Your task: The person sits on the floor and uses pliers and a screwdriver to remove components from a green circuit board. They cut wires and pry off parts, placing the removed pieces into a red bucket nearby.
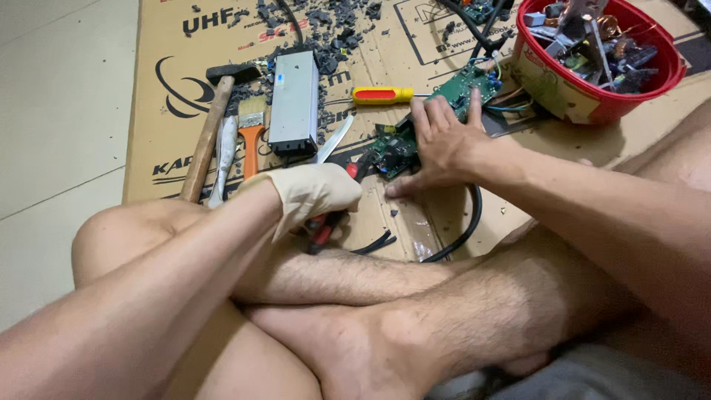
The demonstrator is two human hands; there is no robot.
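My left hand [312,194], in a pale glove, is closed around the red-and-black handles of pliers [326,224], whose jaws reach toward a green circuit board [392,150]. My right hand [443,144] lies flat, fingers spread, pressing on that board against the cardboard sheet [170,159]. A second green circuit board [468,84] with coloured wires lies just beyond my right fingers. A black cable [466,226] curves under my right wrist.
A wooden-handled hammer [209,130], an orange-handled brush [252,133], a grey metal box [294,104], a knife blade [335,138] and a yellow-handled screwdriver [383,95] lie on the cardboard. A red bucket [592,104] of electronic scrap stands at the right. Dark debris is scattered at the top. My crossed legs fill the foreground.
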